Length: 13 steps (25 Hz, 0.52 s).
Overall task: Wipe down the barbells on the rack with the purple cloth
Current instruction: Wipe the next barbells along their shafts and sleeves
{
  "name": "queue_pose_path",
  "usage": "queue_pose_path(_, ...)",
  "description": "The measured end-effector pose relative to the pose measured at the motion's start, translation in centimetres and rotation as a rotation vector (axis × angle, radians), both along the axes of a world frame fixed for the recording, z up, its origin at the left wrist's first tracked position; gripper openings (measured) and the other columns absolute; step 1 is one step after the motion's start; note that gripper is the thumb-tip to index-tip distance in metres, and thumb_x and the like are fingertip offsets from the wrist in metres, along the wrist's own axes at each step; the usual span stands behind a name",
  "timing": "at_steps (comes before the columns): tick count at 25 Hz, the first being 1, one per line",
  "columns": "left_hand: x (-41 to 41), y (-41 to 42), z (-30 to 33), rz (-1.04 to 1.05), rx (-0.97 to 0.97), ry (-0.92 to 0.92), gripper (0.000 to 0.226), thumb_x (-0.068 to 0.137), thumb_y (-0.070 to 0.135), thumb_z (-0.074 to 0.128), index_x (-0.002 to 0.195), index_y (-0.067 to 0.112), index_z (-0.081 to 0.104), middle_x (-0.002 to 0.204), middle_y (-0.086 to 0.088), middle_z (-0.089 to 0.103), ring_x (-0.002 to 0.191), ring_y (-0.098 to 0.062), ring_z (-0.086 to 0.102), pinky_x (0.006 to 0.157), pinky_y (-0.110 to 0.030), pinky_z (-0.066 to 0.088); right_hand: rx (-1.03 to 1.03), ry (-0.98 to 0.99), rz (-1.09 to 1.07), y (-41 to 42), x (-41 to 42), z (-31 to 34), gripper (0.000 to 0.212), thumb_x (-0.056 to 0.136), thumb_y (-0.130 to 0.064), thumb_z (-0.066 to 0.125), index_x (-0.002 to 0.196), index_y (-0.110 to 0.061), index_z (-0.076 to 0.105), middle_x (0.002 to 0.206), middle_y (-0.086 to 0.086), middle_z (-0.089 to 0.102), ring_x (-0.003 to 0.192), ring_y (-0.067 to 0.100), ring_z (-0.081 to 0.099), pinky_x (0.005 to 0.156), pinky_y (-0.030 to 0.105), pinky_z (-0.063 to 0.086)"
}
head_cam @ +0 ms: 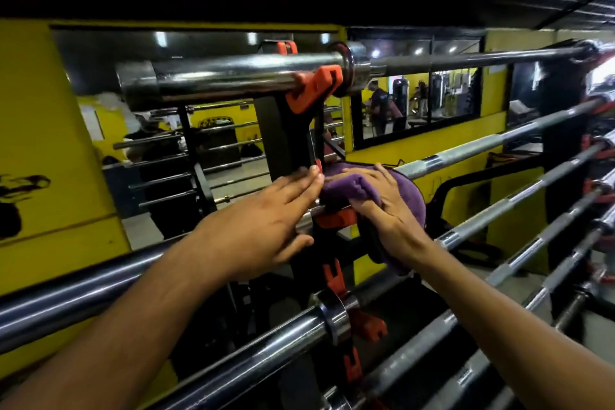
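Observation:
A purple cloth [357, 188] is draped over the second barbell [466, 151] from the top, right beside the black rack upright [283, 143] with its orange hooks [316, 86]. My right hand [387, 210] lies on the cloth with its fingers curled around it and the bar. With straight fingers, my left hand [266, 220] reaches to the left edge of the cloth, its fingertips touching the cloth. The top barbell [233, 75] rests in an orange hook above both hands. Several more chrome barbells [233, 353] lie on lower hooks.
Yellow walls and mirrors [422, 100] stand behind the rack, reflecting people and gym machines. A second black upright [562, 143] holds the bars' far ends at the right. Lower bars cross under both forearms.

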<state>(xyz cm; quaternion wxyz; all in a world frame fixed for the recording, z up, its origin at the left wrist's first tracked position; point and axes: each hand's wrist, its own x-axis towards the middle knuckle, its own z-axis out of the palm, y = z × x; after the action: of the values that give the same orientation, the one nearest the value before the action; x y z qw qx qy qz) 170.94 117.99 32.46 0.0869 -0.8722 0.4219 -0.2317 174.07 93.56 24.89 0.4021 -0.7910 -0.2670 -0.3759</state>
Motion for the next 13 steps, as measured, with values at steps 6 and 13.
queue_pose_path(6, 0.0, -0.1, 0.1, 0.012, -0.018, 0.013, 0.084, 0.1, 0.055, 0.037, 0.156, 0.027, -0.019, 0.164, 0.01, -0.019, 0.149, -0.003, -0.014, 0.114, -0.019, -0.007, -0.16, -0.307, -0.363, -4.3, 3.0, 0.2, 0.038, 0.099, -0.031, 0.044, 0.117, -0.004, 0.064, 0.111, -0.002, 0.056, 0.104, 0.023, 0.05, 0.096, 0.034, 0.035)
queue_pose_path(13, -0.1, 0.0, -0.2, -0.024, -0.031, -0.018, 0.084, 0.101, 0.053, 0.04, 0.157, 0.023, -0.015, 0.166, 0.005, -0.012, 0.151, -0.007, -0.01, 0.118, -0.021, -0.004, 0.007, 0.133, -0.626, -10.9, 5.1, 4.4, 0.034, 0.085, -0.049, 0.036, 0.077, -0.019, 0.051, 0.078, 0.012, 0.056, 0.079, 0.031, 0.055, 0.071, 0.036, 0.033)
